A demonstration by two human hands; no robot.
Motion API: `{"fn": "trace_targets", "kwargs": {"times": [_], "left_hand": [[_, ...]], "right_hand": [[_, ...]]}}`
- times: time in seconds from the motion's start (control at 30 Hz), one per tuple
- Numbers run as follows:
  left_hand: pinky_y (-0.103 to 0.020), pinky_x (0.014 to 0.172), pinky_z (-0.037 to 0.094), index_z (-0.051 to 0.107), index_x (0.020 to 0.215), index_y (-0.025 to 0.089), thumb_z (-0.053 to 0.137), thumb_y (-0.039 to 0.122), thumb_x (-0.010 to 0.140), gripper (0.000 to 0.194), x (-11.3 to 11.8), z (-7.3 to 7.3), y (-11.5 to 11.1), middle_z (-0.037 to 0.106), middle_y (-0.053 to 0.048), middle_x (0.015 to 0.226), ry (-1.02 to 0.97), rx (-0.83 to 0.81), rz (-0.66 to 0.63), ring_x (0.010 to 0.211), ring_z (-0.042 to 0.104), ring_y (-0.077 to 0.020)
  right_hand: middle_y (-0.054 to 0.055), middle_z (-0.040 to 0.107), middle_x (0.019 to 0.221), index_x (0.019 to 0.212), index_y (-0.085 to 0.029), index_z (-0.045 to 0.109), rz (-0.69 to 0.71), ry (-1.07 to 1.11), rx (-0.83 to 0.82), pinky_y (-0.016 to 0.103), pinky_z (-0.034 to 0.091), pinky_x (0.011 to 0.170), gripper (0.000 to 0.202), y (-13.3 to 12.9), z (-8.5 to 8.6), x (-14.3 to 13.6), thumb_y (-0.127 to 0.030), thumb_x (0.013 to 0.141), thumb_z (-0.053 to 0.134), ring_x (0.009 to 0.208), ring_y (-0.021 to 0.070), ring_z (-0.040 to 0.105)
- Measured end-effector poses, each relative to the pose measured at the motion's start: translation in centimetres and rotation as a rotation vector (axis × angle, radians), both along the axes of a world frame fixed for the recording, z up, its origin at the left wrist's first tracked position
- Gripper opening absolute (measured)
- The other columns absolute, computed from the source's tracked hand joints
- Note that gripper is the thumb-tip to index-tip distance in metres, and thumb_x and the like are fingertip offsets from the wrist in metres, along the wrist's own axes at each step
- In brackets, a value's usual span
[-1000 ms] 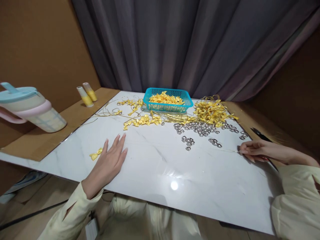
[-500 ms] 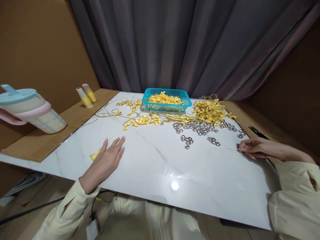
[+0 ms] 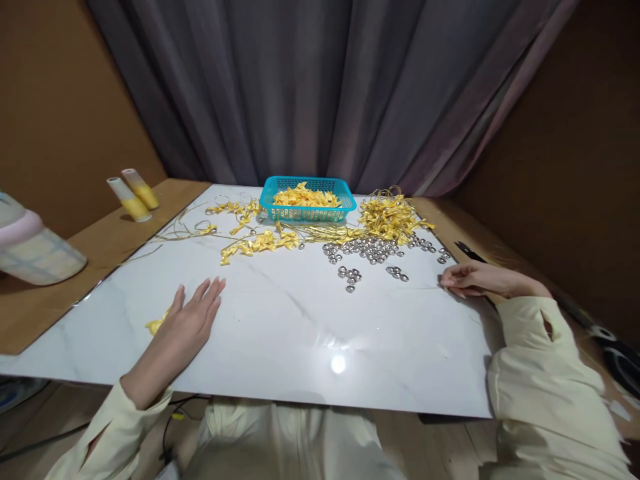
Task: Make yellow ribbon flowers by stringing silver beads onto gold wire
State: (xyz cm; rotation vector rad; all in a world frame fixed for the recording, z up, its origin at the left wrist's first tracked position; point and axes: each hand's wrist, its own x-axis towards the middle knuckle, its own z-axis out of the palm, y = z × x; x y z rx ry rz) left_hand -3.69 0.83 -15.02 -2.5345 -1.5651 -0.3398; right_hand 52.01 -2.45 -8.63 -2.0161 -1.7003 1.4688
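My left hand (image 3: 185, 330) lies flat on the white tabletop, fingers spread, beside a yellow bow (image 3: 157, 323) that it partly covers. At the right side of the table, my right hand (image 3: 465, 279) pinches the end of a thin, pale thread (image 3: 417, 289) that stretches left over the surface. Silver beads (image 3: 370, 249) lie in a pile beyond the hands, with small groups (image 3: 350, 277) nearer. Behind them sits a heap of yellow bows on gold cord (image 3: 390, 217). A row of loose yellow bows (image 3: 260, 242) is left of centre.
A turquoise basket (image 3: 310, 214) of yellow bows stands at the table's back. Two thread spools (image 3: 131, 200) and a tumbler (image 3: 40, 253) are on the left. Black scissors (image 3: 469, 251) lie behind my right hand; another black-handled tool (image 3: 620, 357) is at the far right.
The camera view has turned to the right, shifting most things left in the picture. My left hand still lies flat, and my right hand still pinches the thread.
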Motion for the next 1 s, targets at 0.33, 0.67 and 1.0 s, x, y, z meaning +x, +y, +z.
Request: {"fn": "trace_targets", "kwargs": {"times": [0.33, 0.67, 1.0], "left_hand": [[-0.061, 0.107, 0.020, 0.037, 0.139, 0.015, 0.021, 0.034, 0.094, 0.051, -0.3, 0.6, 0.5, 0.047, -0.013, 0.138, -0.086, -0.193, -0.007, 0.132, 0.036, -0.0279], [-0.047, 0.111, 0.024, 0.027, 0.143, 0.022, 0.038, 0.055, 0.089, 0.064, 9.3, 16.9, 1.5, 0.014, -0.003, 0.154, -0.641, -0.112, -0.164, 0.140, 0.018, -0.0276], [-0.031, 0.075, 0.043, 0.055, 0.098, 0.013, 0.052, 0.055, 0.080, 0.046, 28.3, 12.0, 3.5, 0.058, -0.003, 0.074, -0.807, -1.171, -0.957, 0.074, 0.057, -0.0147]], "right_hand": [[-0.002, 0.040, 0.055, 0.070, -0.014, 0.051, -0.017, -0.014, 0.028, 0.023, 0.024, 0.048, 0.055, -0.3, 1.1, -0.4, -0.069, 0.065, 0.061, 0.048, 0.0065, 0.032], [-0.001, 0.042, 0.061, 0.074, -0.014, 0.058, 0.049, -0.190, 0.309, 0.023, 0.027, 0.050, 0.052, -0.3, 11.4, -6.7, -0.066, 0.067, 0.062, 0.055, 0.0078, 0.036], [0.000, 0.046, 0.060, 0.068, -0.016, 0.058, 0.227, -0.193, 0.551, 0.024, 0.030, 0.052, 0.042, -0.7, 14.3, -10.8, -0.057, 0.075, 0.059, 0.056, 0.0097, 0.038]]}}
